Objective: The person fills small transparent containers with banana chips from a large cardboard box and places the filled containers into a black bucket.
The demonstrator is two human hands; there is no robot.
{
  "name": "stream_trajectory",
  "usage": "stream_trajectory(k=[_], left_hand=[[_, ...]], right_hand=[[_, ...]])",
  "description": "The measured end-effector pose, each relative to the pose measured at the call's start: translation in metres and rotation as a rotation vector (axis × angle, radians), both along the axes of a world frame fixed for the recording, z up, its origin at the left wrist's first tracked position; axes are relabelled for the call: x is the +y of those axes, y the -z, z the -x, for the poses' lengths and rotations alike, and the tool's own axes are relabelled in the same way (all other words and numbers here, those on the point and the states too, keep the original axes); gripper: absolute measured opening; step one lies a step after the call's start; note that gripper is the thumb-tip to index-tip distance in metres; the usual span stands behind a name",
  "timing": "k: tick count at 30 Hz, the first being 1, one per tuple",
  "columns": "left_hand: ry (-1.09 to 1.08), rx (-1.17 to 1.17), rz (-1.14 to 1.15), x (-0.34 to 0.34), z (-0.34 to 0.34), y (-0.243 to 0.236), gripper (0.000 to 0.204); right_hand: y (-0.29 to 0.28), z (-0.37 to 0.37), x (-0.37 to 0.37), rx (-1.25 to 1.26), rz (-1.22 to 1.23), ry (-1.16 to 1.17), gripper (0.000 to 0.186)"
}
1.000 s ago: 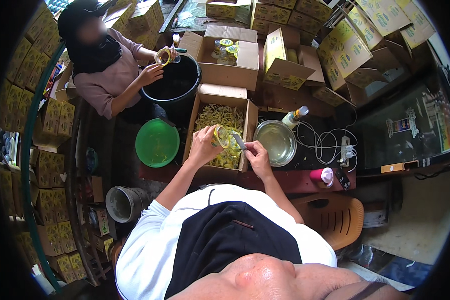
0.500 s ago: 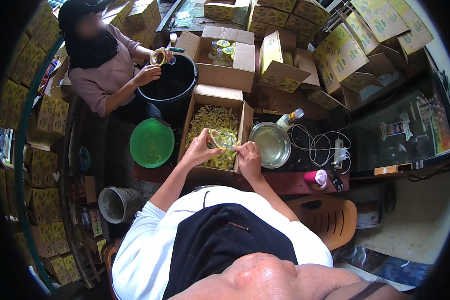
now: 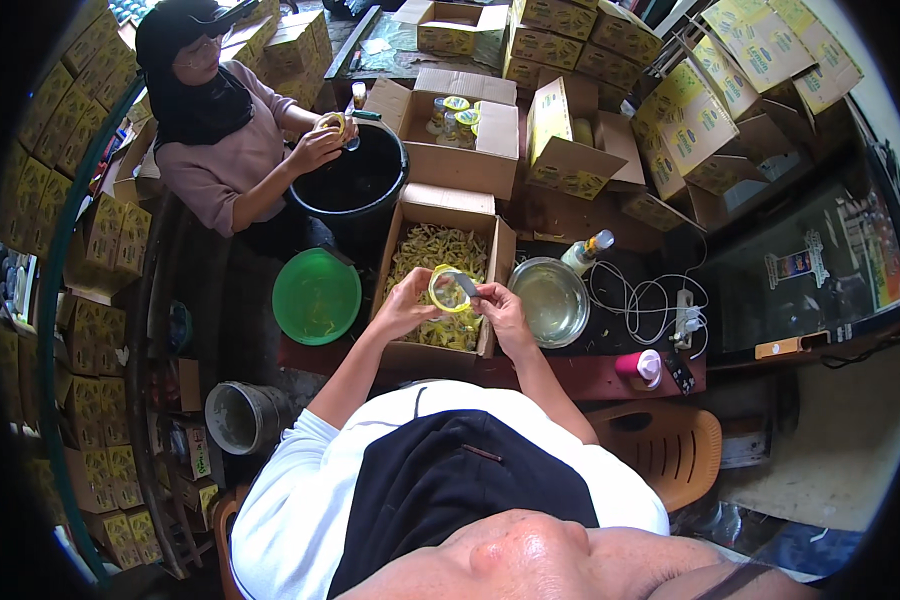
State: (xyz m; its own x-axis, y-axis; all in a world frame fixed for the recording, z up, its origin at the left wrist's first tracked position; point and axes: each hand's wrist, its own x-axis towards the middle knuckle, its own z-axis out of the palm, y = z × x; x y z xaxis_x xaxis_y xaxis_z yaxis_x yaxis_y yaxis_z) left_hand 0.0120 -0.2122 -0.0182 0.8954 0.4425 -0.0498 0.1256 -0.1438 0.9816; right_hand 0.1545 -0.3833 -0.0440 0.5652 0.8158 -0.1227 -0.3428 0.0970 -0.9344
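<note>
Close to the right end of the table's [image 3: 590, 378] near edge stands a pink cup [image 3: 629, 364]. Over the near half of an open carton [image 3: 504, 255], the left hand [image 3: 404, 307] curls around a clear, yellow-rimmed plastic tub [image 3: 437, 298]; the right hand [image 3: 503, 309], fingers pinched, grips a grey blade [image 3: 466, 284] across its mouth. Yellow strips [image 3: 437, 248] fill the carton. Past its far edge, another box [image 3: 450, 160] holds lidded jars [image 3: 460, 122].

The round bowl [image 3: 550, 338] obstructs low rightward movement of the right hand [image 3: 503, 308]. Above the green basin [image 3: 295, 290], passage is open.
</note>
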Motion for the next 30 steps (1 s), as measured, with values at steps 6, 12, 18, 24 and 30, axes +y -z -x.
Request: stream_trajectory(k=[6,12,18,24,30], left_hand=[[0.026,-0.024,-0.163,0.000,0.007,0.013,0.049],[-0.212,-0.029,-0.293,-0.024,0.003,0.012,0.037],[-0.396,-0.094,-0.379,-0.024,-0.001,0.003,0.029],[-0.484,-0.170,-0.556,-0.023,-0.007,0.001,0.016],[-0.399,-0.246,-0.798,-0.025,-0.011,0.010,0.020]], right_hand=[[0.010,0.011,0.001,0.004,0.092,0.135,0.015],[0.012,0.015,0.002,-0.049,0.085,0.129,0.014],[0.004,0.015,0.003,-0.641,0.239,0.266,0.013],[-0.024,0.023,0.003,-0.965,0.192,0.386,0.015],[-0.036,0.031,0.004,-1.211,0.203,0.305,0.020]])
